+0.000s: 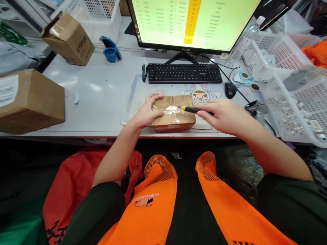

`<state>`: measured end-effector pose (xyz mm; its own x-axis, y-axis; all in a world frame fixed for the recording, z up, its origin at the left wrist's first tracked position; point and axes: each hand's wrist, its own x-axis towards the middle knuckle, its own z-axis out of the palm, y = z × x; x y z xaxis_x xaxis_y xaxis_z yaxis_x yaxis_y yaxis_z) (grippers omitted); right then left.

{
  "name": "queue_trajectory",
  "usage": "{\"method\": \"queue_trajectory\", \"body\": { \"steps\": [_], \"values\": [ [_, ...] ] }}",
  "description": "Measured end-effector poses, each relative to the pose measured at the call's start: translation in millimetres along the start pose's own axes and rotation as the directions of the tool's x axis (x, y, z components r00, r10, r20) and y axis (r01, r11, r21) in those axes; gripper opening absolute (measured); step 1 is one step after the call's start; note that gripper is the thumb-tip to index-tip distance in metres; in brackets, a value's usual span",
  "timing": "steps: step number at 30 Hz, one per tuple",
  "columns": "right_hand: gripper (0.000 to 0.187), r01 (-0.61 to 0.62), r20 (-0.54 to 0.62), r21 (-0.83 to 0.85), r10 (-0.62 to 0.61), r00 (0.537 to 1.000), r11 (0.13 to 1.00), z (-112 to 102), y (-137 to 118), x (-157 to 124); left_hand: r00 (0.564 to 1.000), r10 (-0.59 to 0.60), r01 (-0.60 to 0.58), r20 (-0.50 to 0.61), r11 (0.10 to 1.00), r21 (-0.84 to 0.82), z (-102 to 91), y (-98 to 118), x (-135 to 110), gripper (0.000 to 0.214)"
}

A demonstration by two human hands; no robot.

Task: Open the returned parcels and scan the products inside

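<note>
A small brown cardboard box (176, 119) with shiny clear tape across its top sits near the front edge of the desk, on a printed desk mat (138, 90). My left hand (149, 110) grips the box at its left side, thumb on the top and fingers at the far edge. In my right hand (219, 115) is a black and yellow utility knife (191, 109), held from the right with its tip at the taped top. Glare on the tape hides whether the blade is in it.
Behind the mat are a keyboard (185, 73), a mouse (230, 90) and a monitor (194, 23). Larger cartons stand left, one a taped box (33, 102), near a blue cup-like holder (111, 54). White plastic baskets (293, 109) and a scanner (257, 110) occupy the right side.
</note>
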<state>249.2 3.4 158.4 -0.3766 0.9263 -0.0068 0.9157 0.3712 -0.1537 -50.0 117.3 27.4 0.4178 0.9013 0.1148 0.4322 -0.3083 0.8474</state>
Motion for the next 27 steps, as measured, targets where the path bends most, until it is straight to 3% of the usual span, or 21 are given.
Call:
{"method": "queue_trajectory", "body": {
  "steps": [3, 7, 13, 19, 22, 24, 27],
  "values": [
    [0.040, 0.085, 0.108, -0.092, -0.075, 0.991, 0.992, -2, -32, 24, 0.994, -0.033, 0.026, -0.107, 0.997, -0.067, 14.0, -1, -4, 0.070],
    [0.035, 0.065, 0.132, -0.113, -0.050, 0.990, 0.991, 3, -41, 46, 0.978, -0.067, 0.054, -0.197, 0.996, -0.072, 21.0, 2, -12, 0.068],
    [0.032, -0.006, 0.116, -0.017, 0.008, 0.993, 1.000, 6, -39, 73, 0.977, -0.098, 0.094, -0.188, 0.995, -0.030, 14.9, 4, -8, 0.067],
    [0.020, -0.132, 0.153, -0.163, 0.157, 0.976, 0.978, -11, -49, 75, 0.981, -0.083, 0.088, -0.176, 0.996, 0.022, 11.6, 5, -9, 0.067],
    [0.027, -0.105, 0.159, -0.284, 0.155, 0.975, 0.953, -18, -35, 60, 0.989, -0.059, 0.070, -0.137, 0.995, 0.077, 6.3, 8, -9, 0.073],
    [0.047, -0.123, 0.149, -0.322, 0.179, 0.972, 0.939, -23, -11, 42, 0.994, -0.039, 0.054, -0.099, 0.986, 0.158, -0.7, 11, -8, 0.080],
    [0.078, -0.312, 0.124, -0.437, 0.399, 0.908, 0.844, -24, 40, 13, 1.000, 0.000, 0.007, -0.023, 0.946, 0.325, -15.8, 18, 0, 0.081]
  ]
}}
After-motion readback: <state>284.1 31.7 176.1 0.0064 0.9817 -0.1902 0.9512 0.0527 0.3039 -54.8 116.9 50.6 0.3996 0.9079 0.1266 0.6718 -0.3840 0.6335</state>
